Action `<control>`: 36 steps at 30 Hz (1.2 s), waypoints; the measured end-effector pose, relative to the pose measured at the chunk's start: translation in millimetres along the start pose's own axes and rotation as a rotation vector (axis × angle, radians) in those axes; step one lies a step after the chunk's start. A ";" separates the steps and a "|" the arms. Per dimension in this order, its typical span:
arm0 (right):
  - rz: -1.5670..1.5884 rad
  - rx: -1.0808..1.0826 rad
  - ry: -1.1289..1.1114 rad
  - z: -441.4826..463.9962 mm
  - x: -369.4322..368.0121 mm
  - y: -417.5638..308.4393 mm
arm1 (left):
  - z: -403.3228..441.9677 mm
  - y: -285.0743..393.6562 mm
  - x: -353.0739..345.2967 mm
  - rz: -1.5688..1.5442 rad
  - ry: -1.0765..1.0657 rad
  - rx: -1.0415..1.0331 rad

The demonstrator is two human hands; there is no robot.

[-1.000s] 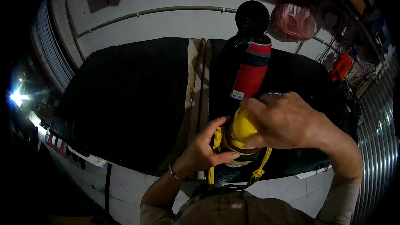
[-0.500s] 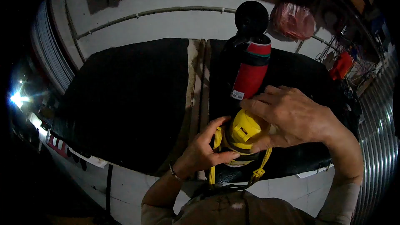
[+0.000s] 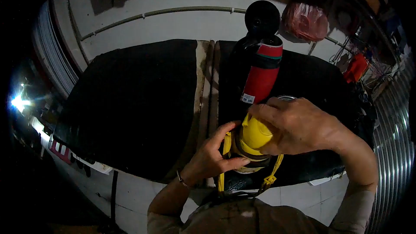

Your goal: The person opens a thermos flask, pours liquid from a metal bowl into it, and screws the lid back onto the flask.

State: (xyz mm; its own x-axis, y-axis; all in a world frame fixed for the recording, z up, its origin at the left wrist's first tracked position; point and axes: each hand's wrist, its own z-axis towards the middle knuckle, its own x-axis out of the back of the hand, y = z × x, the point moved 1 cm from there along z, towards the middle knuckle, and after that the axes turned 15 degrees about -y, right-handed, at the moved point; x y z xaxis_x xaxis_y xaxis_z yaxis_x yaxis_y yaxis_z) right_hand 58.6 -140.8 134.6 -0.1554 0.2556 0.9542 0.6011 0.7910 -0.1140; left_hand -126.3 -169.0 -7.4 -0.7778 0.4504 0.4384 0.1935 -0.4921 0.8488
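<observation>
A flask with a yellow cap (image 3: 255, 136) and a yellow cord strap (image 3: 272, 177) stands close to my body on the black surface. My left hand (image 3: 216, 154) is wrapped round the flask's body from the left, with the thumb across its front. My right hand (image 3: 299, 125) grips the yellow cap from the right and above, its fingertips partly hidden behind the cap. Just beyond stands a red thermos jug (image 3: 262, 80), its black lid (image 3: 262, 19) tipped up. A round, shiny metal rim (image 3: 287, 98) peeks out behind my right hand.
Two black-covered panels (image 3: 138, 104) meet at a pale seam (image 3: 201, 82). A pink plastic bag (image 3: 306, 22) hangs near the wall pipe (image 3: 186, 9). Tangled wires and a red item (image 3: 356, 68) lie far right, beside corrugated metal (image 3: 394, 147). A bright light (image 3: 18, 102) shines at far left.
My right hand has turned the yellow cap, so its tab has swung from the front to the left side. The shiny rim has come into view. My left hand stays put.
</observation>
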 end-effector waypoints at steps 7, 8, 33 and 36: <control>-0.132 -0.122 0.038 -5.5 -4.7 4.3 | -0.6 -6.1 -0.8 0.052 0.011 -0.052; -0.155 0.045 0.156 -5.8 -4.7 9.2 | -0.6 -3.0 -0.6 0.057 0.014 -0.044; 0.223 -0.067 0.168 -3.7 -39.8 3.7 | 48.9 -29.8 33.8 -0.815 -0.683 0.090; 0.250 0.006 0.271 -1.7 -48.3 7.7 | 47.1 -28.4 21.6 -0.811 -0.675 0.089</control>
State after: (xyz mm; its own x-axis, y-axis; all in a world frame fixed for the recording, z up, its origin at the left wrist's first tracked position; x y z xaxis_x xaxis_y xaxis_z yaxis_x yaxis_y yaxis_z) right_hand 72.1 -147.9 88.1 0.2096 0.2851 0.9353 0.5896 0.7262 -0.3535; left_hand -120.4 -110.2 -8.2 -0.2058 0.9537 -0.2193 -0.1710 0.1856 0.9676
